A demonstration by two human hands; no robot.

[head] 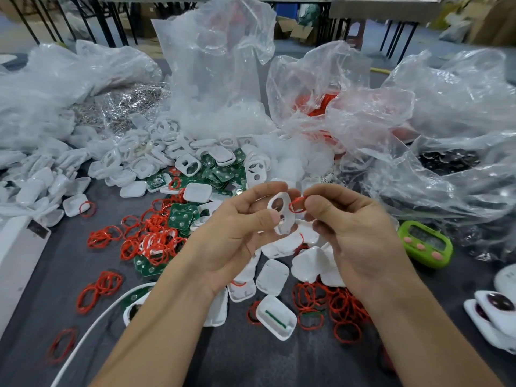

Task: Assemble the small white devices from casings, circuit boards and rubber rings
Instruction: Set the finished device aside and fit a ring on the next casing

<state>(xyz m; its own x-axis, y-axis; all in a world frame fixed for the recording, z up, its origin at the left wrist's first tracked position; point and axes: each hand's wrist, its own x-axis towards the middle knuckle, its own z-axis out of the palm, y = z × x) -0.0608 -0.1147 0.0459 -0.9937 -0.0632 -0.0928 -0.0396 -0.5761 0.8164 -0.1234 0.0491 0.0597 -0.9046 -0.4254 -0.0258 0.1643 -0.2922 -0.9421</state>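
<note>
**Q:** Which step is shown?

**A:** Ring to casing; the left hand (240,227) grips the casing (284,229) between thumb and fingers, raised above the table (251,358); the right hand (349,227) pinches a ring (291,205) just beside the casing's upper edge; whether they touch cannot be told.

**Q:** How is it done well?

**A:** By judgement: keep the casing steady with its rim toward the ring; seat one end first, then stretch the rest round evenly; avoid twist, since so thin a ring would likely roll off.

**Q:** Edges and room?

**A:** Loose casings (272,276) lie directly below; a ring pile (335,303) under the right wrist; boards (181,219) to the left; bags (418,135) behind; a timer (424,243) near the right hand; working room is best kept in the air between the hands, drawn toward the body.
</note>
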